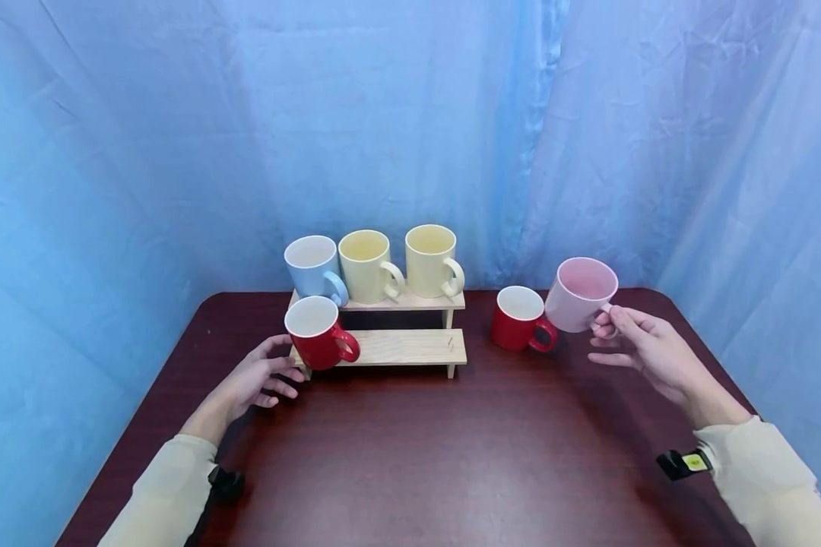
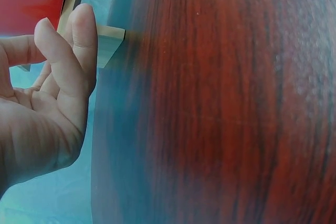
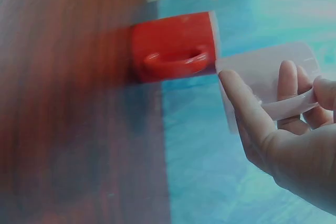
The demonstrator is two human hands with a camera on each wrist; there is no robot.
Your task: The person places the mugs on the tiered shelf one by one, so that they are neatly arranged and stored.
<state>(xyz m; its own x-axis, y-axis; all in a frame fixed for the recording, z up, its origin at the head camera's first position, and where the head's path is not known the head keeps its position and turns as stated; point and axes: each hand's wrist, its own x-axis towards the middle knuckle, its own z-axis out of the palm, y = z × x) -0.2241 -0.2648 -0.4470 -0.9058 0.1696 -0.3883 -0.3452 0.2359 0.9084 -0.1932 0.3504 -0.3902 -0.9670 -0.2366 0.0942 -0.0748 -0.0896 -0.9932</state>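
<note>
A pink mug [image 1: 566, 305] hangs above the table at the right, tilted a little. My right hand [image 1: 653, 357] pinches its handle between thumb and fingers; in the right wrist view, other fingers [image 3: 247, 103] stretch out beside the mug. Just left of it a red mug [image 1: 508, 331] stands upright on the table. My left hand [image 1: 255, 377] is at the left end of the wooden two-step rack [image 1: 407, 348], its fingers loosely bent. Those fingertips are right by a second red mug [image 1: 318, 351] on the lower step, whose handle points right.
On the rack's upper step stand a light blue mug [image 1: 312, 275] and two pale yellow mugs [image 1: 364, 277], side by side. A dark reddish wooden table [image 1: 424, 456] lies under everything. Blue curtains [image 1: 397, 114] hang behind and at both sides.
</note>
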